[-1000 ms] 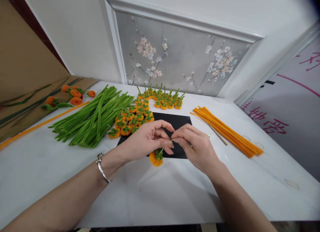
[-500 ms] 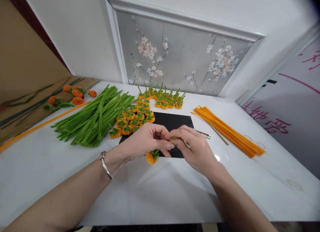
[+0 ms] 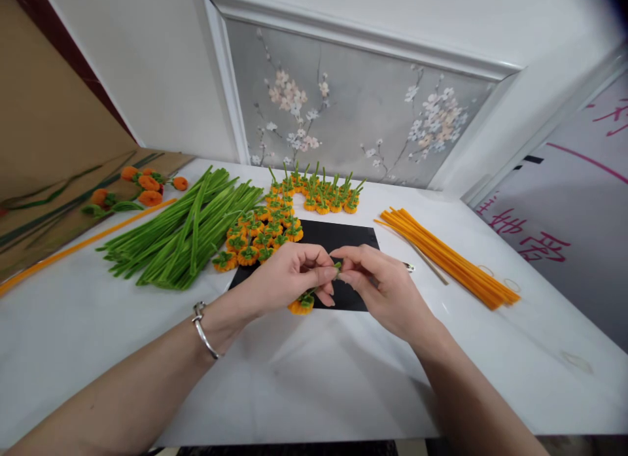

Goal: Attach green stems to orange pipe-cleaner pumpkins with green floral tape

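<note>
My left hand (image 3: 299,276) pinches the green stem of an orange pipe-cleaner flower (image 3: 301,304) between thumb and index finger. The flower head hangs below that hand, green side up. Close by on the right, my right hand (image 3: 380,282) has thumb and index finger pinched at the tip of the same green stem. Both hands are over a black mat (image 3: 343,233). Rows of similar orange flowers (image 3: 265,230) with green bases sit at the mat's left part and beyond it. Several farther ones (image 3: 336,197) have green stems standing up.
A pile of green pipe cleaners (image 3: 186,227) lies on the left of the white table (image 3: 294,390). Orange pipe cleaners (image 3: 446,256) lie in a bundle at right, beside a thin stick (image 3: 432,266). Finished-looking orange flowers (image 3: 150,188) rest on brown cardboard (image 3: 49,207) at far left.
My right fingers have shifted slightly and opened a small gap from my left hand, showing the stem tip. The hanging flower has tilted and risen a little.
</note>
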Tool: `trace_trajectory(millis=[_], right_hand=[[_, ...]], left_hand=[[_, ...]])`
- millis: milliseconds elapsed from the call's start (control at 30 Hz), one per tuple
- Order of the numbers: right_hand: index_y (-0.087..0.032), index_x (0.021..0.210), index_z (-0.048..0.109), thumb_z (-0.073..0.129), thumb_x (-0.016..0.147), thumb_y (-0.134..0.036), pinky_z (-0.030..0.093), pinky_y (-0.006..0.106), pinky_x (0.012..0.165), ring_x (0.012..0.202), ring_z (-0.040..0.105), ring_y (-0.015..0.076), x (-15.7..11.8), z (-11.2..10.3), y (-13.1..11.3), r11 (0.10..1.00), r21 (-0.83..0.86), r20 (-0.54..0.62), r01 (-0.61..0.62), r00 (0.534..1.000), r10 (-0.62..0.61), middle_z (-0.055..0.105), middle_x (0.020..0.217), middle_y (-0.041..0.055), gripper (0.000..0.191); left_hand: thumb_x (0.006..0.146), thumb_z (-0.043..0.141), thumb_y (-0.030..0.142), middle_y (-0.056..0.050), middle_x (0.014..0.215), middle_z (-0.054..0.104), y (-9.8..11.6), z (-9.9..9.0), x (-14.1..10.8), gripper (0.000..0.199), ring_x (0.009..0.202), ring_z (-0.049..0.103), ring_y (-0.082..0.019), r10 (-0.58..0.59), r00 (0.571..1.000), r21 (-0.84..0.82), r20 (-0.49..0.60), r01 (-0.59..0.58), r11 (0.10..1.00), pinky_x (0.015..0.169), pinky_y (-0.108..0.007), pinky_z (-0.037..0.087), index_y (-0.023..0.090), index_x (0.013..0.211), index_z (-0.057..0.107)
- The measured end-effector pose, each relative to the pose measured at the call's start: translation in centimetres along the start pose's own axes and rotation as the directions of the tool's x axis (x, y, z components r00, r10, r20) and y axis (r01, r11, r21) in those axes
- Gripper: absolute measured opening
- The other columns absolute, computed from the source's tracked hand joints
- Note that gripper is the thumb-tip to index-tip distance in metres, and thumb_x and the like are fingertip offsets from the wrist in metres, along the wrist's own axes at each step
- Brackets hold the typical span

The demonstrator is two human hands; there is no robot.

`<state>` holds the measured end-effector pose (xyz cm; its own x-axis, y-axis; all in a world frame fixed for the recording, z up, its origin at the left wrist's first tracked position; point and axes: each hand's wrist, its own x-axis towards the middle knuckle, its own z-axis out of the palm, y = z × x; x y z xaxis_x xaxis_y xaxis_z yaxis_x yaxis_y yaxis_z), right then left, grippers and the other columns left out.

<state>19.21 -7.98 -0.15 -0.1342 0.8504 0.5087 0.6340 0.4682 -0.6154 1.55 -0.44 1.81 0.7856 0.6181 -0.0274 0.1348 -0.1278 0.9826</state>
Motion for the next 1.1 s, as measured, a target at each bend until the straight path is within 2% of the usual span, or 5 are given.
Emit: trace_trajectory(millis=[433,567,667,833,1100], right_hand=[[-0.021,0.084,0.063,0.051,0.089,-0.012,0.047,0.024,0.066,0.069,0.058,0.012,0.23,0.1,-0.17,1.0,0.004,-0.041,0.022,0.999,-0.022,0.061,0.078,0.001,0.017],[-0.02,0.079,0.061,0.048,0.09,-0.011,0.047,0.024,0.066,0.068,0.057,0.012,0.19,0.1,-0.17,0.999,0.001,-0.045,0.039,0.998,-0.039,0.059,0.077,0.0014,0.019],[-0.02,0.079,0.061,0.048,0.09,-0.01,0.048,0.024,0.066,0.069,0.057,0.012,0.23,0.12,-0.15,0.999,-0.012,-0.052,0.046,0.998,-0.046,0.059,0.077,0.0014,0.02],[-0.019,0.081,0.063,0.05,0.09,-0.011,0.047,0.023,0.066,0.07,0.058,0.0117,0.32,0.22,-0.25,0.998,-0.01,-0.039,0.062,0.997,-0.062,0.06,0.079,0.0018,0.018],[-0.021,0.09,0.063,0.054,0.088,-0.013,0.045,0.023,0.063,0.068,0.057,0.0115,0.1,0.2,0.1,0.999,0.026,-0.008,-0.032,0.999,0.033,0.06,0.079,-0.0002,0.012]], left_hand=[[0.093,0.046,0.037,0.001,0.063,0.063,0.18,-0.01,-0.16,0.03,0.057,0.065,-0.011,-0.041,0.993,0.125,0.115,0.027,0.992,0.053,-0.02,0.045,0.015,0.073,0.054],[0.094,0.043,0.042,-0.004,0.072,0.068,0.38,-0.33,-0.31,0.037,0.067,0.068,-0.014,-0.06,0.984,0.077,0.169,0.048,0.996,0.06,-0.022,0.049,0.015,0.074,0.058],[0.091,0.048,0.043,-0.005,0.082,0.069,0.42,-0.48,-0.2,0.033,0.077,0.069,-0.016,-0.055,0.991,0.022,0.122,0.053,0.998,0.068,-0.025,0.052,0.015,0.079,0.059],[0.077,0.069,0.027,0.0,0.072,0.069,0.09,-0.24,0.17,0.012,0.071,0.066,-0.012,-0.019,1.0,0.034,0.02,0.018,0.999,0.07,-0.024,0.051,0.016,0.081,0.064],[0.079,0.066,0.027,-0.002,0.07,0.071,-0.25,-0.52,0.14,0.014,0.067,0.064,-0.012,0.012,0.999,0.059,0.031,-0.013,0.998,0.066,-0.024,0.047,0.015,0.073,0.063]])
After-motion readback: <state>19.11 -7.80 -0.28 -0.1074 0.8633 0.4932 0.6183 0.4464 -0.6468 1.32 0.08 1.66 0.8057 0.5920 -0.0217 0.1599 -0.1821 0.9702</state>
